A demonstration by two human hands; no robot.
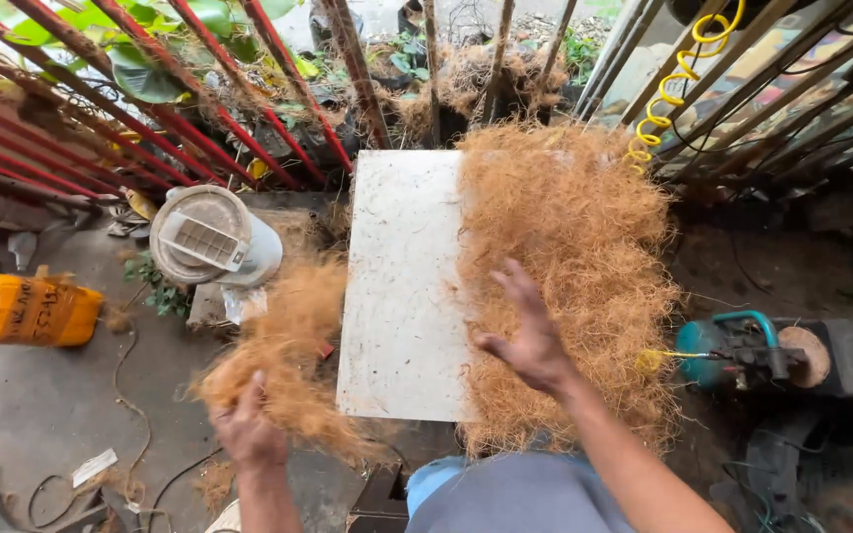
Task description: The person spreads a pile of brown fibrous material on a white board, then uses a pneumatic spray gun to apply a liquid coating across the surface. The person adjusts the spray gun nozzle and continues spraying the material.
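Note:
A white rectangular board (pixel 402 296) lies in front of me. A thick layer of brown coconut fibre (pixel 584 247) covers its right half and spills past its right edge. My right hand (pixel 525 331) hovers over the fibre's left margin with fingers spread, holding nothing. My left hand (pixel 249 429) is shut on a loose clump of fibre (pixel 288 365) at the board's lower left corner.
A pale grey round-topped appliance (pixel 211 240) stands left of the board. An orange container (pixel 22 311) lies far left. Red bars (pixel 101 128) fence the back. A teal compressor (pixel 742 353) with a yellow coiled hose (pixel 668 84) sits on the right. Cables trail across the floor.

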